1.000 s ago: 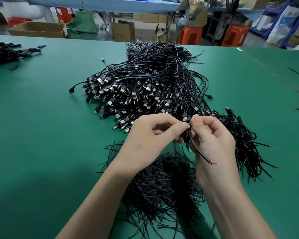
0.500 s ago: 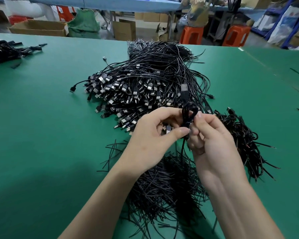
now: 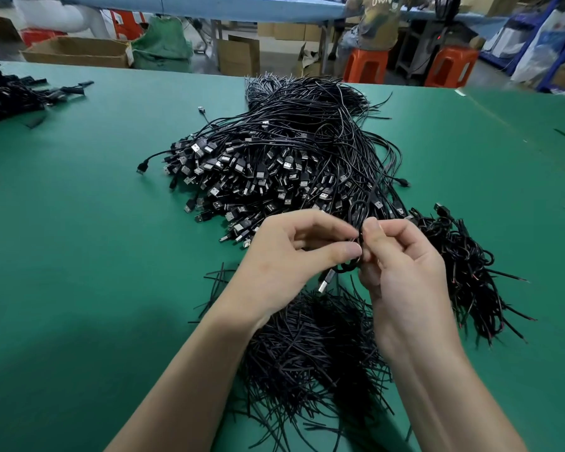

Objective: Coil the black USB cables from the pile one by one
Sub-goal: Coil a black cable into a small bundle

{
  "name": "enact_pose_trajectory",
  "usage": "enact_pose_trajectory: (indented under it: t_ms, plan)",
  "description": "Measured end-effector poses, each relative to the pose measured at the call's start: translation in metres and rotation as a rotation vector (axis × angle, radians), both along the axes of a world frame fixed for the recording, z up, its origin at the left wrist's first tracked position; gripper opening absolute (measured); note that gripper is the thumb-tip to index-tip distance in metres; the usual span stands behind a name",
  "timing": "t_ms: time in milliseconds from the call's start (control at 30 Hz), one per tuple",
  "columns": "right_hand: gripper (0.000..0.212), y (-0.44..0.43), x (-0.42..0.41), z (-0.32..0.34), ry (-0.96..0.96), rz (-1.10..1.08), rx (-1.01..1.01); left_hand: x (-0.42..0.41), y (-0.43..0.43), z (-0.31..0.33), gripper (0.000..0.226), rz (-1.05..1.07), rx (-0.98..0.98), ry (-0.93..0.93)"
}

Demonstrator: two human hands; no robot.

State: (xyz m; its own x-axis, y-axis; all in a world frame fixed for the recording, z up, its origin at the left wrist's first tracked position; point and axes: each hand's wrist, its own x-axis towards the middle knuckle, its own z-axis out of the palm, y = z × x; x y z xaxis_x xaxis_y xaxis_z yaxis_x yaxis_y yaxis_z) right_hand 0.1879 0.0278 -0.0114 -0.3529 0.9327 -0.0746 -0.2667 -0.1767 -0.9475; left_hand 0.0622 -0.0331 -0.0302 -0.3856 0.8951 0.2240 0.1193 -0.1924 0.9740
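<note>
A big pile of black USB cables (image 3: pixel 284 158) lies on the green table (image 3: pixel 79 256), plugs toward me. Just in front of it, my left hand (image 3: pixel 294 256) and my right hand (image 3: pixel 402 272) meet and both pinch one black USB cable (image 3: pixel 356 213). That cable forms a small loop above my fingertips, and its silver plug (image 3: pixel 327 280) hangs below between the hands. A heap of coiled cables (image 3: pixel 463 265) with bare wire ends lies right of my right hand.
Short black tie strips (image 3: pixel 310 347) are heaped under my wrists. More black cables (image 3: pixel 10 93) lie at the far left. Cardboard boxes (image 3: pixel 75 53), orange stools (image 3: pixel 366 65) and a seated person (image 3: pixel 377 21) are beyond the table's far edge.
The held cable was turned over: its plug, up above my fingers half a second ago, now hangs below the hands, and a loop shows above them. Both hands stayed together.
</note>
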Motion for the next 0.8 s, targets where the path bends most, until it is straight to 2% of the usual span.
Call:
enact_pose_trajectory:
  t_ms: [67,133,200,333,400,533,800]
  plan:
    - [0.02,-0.001,-0.001,0.002,0.005,-0.007,-0.008,0.002,0.003,-0.004,0.044,0.041,0.014,-0.052]
    - [0.022,-0.001,-0.002,0.002,0.029,0.009,-0.053,0.004,0.005,-0.002,0.059,0.057,0.049,-0.06]
    - [0.024,0.0,-0.002,0.001,0.05,0.039,-0.123,0.004,0.004,0.0,0.055,0.077,0.075,0.072]
    - [0.024,0.004,-0.001,-0.002,0.075,0.081,-0.218,0.0,0.0,0.003,0.039,0.148,0.141,0.525]
    - [0.02,0.006,0.0,-0.003,0.086,0.098,-0.254,-0.001,-0.001,0.003,0.032,0.184,0.173,0.629]
    - [0.018,0.008,0.004,-0.004,0.038,0.121,-0.313,-0.002,-0.001,0.0,0.024,0.126,0.21,0.591]
    - [0.009,0.009,0.018,-0.002,-0.131,0.147,0.082,0.006,0.001,-0.001,0.03,0.09,0.165,0.427]
